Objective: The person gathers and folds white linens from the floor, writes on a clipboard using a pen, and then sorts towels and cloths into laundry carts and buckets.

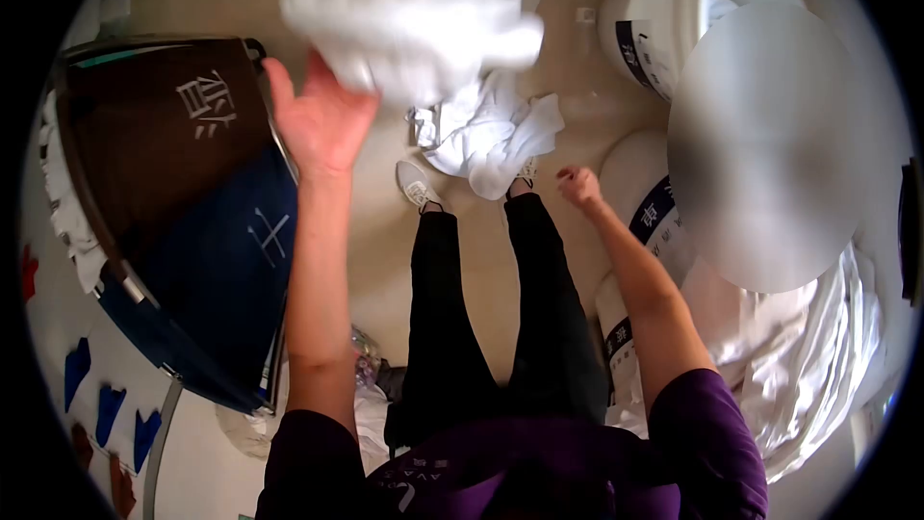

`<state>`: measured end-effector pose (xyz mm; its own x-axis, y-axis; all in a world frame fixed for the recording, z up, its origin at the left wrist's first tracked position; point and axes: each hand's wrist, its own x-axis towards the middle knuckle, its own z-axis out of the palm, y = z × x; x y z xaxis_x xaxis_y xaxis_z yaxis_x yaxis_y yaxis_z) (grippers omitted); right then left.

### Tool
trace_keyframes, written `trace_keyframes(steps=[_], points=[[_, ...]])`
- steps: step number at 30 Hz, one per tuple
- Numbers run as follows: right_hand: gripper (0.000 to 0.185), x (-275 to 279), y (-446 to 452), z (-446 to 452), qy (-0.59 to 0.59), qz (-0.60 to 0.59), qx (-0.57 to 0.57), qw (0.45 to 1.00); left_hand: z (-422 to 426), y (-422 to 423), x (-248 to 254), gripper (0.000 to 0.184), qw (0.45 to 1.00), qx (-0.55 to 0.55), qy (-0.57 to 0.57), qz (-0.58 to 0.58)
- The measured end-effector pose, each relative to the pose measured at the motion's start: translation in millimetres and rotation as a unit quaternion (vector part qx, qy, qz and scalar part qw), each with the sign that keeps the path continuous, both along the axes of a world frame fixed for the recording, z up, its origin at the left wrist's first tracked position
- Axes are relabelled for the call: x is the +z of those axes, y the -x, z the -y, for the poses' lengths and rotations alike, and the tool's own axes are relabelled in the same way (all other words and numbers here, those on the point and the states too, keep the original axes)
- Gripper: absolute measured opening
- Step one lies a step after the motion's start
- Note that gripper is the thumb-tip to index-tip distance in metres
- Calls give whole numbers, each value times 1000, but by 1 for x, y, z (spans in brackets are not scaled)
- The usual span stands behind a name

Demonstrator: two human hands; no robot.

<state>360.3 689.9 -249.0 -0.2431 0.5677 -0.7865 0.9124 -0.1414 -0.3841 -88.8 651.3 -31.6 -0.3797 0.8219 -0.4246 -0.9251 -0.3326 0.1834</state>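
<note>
A bundle of white cloth (414, 19), smeared by motion, hangs at the top of the head view. My left hand (322, 120) reaches up against its lower left side, palm showing and thumb spread wide. The bundle hides my left fingertips; no grip on the cloth is visible. My right hand (579, 188) is apart from the bundle, fingers curled in with nothing visible in them. Crumpled white cloth (491, 135) lies on the floor by my shoes, between the two hands.
To the left stand a brown bag (144, 125) and a blue bag (221, 279) on a frame, both with white characters. A white bin (654, 24) stands at upper right. White fabric (818, 356) fills the lower right. A grey oval blur covers part of the right side.
</note>
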Motion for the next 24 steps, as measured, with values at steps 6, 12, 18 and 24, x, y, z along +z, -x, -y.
trace_keyframes(steps=[6, 12, 18, 24], points=[[24, -108, 9, -130, -153, 5, 58, 987, 46, -98, -214, 104, 735, -334, 479, -345], [49, -196, 47, -207, -245, 88, 170, 950, 46, -200, -341, 147, 343, -603, 430, -578], [61, -314, 71, -277, -312, 82, 127, 938, 72, -195, -438, 138, 270, -583, 493, -587], [37, -319, 75, -206, -87, -41, -116, 989, 111, -197, -462, 111, 392, -492, 576, -522]])
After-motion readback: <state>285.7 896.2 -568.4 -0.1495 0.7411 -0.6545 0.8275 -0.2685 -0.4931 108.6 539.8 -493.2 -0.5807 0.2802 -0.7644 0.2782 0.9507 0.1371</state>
